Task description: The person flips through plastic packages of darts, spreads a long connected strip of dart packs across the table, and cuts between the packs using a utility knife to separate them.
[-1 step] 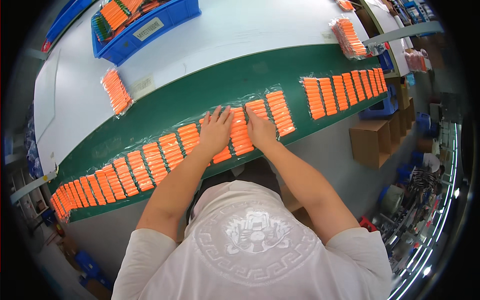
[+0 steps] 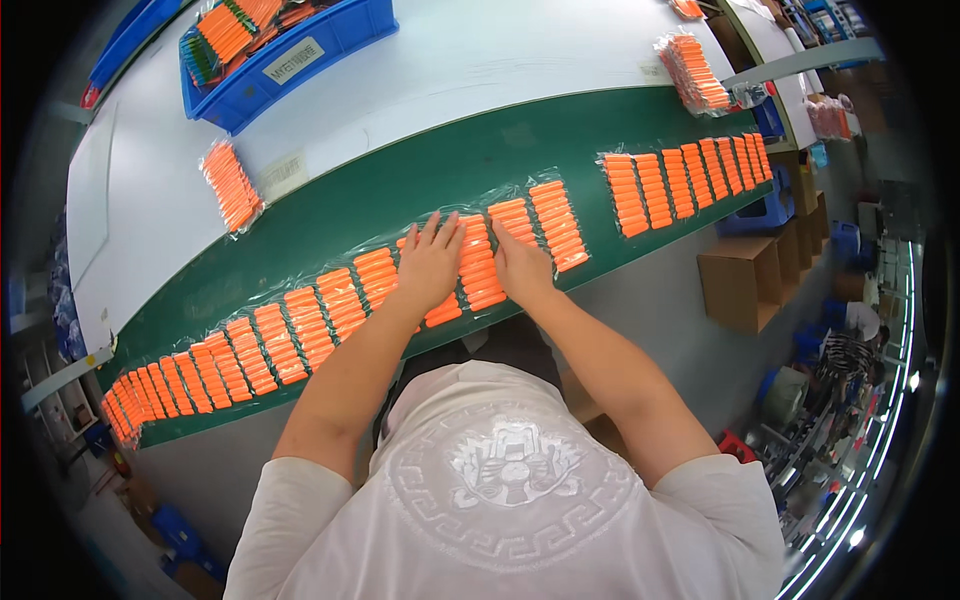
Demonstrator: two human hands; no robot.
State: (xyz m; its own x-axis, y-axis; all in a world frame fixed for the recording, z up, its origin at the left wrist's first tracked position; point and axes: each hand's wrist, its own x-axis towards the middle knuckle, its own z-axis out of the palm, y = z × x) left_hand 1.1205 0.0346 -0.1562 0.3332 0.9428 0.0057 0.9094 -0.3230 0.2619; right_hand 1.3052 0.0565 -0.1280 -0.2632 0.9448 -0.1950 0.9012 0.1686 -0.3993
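A long row of clear plastic packets, each holding a column of short orange sticks, runs along the front of the green mat (image 2: 430, 152). My left hand (image 2: 430, 268) lies flat on the packets at mid-row, its fingers spread and covering part of them. Just to its right, a packet (image 2: 480, 265) shows between my two hands. Against that packet's right side rests my right hand (image 2: 524, 268), fingers stretched toward the far edge, palm hidden. Right of it lies another orange packet (image 2: 560, 228). Neither hand lifts anything.
A blue bin (image 2: 300, 68) of orange and green pieces stands at the far left. Bundled packets lie on the white table at left (image 2: 232, 188) and right (image 2: 694, 76). A second packet group (image 2: 680, 183) continues the row rightward. Cardboard boxes (image 2: 742, 285) sit below the table's right side.
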